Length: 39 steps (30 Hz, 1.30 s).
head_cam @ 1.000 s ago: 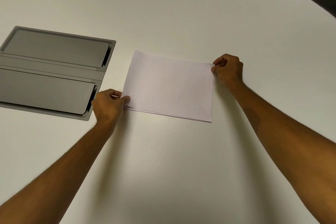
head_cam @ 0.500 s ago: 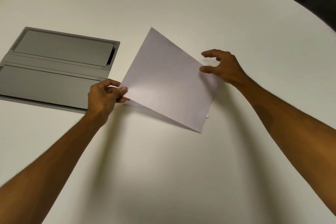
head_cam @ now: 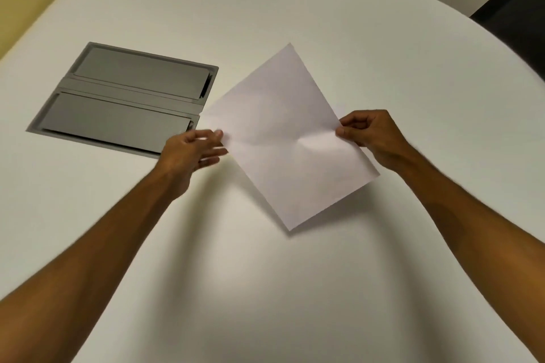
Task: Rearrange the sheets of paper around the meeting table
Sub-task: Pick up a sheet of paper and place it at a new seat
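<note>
Single view only, head-mounted, wide-angle. It looks forward and steeply down onto the white bench point(head_cam: 295, 289) from the near edge, close enough that both forearms enter from the bottom corners. Far rounded bench rim curves across the top right; a grey recessed panel point(head_cam: 124, 97) lies upper left. Left side blurred.

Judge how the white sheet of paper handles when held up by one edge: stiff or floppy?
Probably floppy: the sheet of paper shows a crease spreading from where the right hand pinches its edge. Likely very light, since a fingertip pinch holds it. The left hand looks blurred, its grip unclear.
</note>
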### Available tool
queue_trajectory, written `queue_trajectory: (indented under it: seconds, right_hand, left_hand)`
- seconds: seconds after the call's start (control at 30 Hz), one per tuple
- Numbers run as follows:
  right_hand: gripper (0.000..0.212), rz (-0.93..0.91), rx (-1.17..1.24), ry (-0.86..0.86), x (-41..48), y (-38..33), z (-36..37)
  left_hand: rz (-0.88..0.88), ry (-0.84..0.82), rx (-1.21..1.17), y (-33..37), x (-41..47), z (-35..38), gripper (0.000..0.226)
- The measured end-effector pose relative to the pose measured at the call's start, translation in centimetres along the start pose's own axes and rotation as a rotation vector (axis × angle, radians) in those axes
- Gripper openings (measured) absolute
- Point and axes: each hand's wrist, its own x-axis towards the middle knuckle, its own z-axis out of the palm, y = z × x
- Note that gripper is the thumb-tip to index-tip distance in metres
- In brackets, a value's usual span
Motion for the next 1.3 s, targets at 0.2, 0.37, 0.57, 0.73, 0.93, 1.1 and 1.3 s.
queue_trajectory:
  seconds: [0.2, 0.37, 0.57, 0.73, 0.93, 1.1, 1.3]
  right_hand:
    - [0.015, 0.070, 0.242, 0.135, -7.3, 1.1, 3.3]
    - [0.020, 0.119, 0.338, 0.160, -13.0, 2.0, 6.1]
    - [0.015, 0.174, 0.408, 0.124, -18.6, 1.7, 10.2]
    - [0.010, 0.184, 0.431, 0.022, -22.1, 1.2, 14.3]
    - [0.008, 0.248, 0.383, -0.034, -24.8, 0.0, 21.2]
    - [0.004, 0.287, 0.306, -0.078, -26.3, -0.9, 28.4]
    - [0.005, 0.350, 0.237, -0.066, -26.3, -1.9, 36.5]
  left_hand:
    - [-0.115, -0.054, 0.038, -4.8, -6.6, 0.6, 0.020]
    - [-0.105, 0.083, 0.038, -6.1, -11.1, -0.7, 0.008]
    - [-0.022, 0.178, 0.076, -6.1, -15.6, -3.7, 0.007]
    - [0.010, 0.230, 0.130, -5.8, -17.7, -7.8, 0.007]
    - [0.032, 0.293, 0.211, -6.1, -19.7, -14.3, 0.008]
    - [0.025, 0.329, 0.271, -6.7, -19.8, -20.8, 0.010]
    - [-0.008, 0.345, 0.311, -7.8, -18.3, -28.4, 0.011]
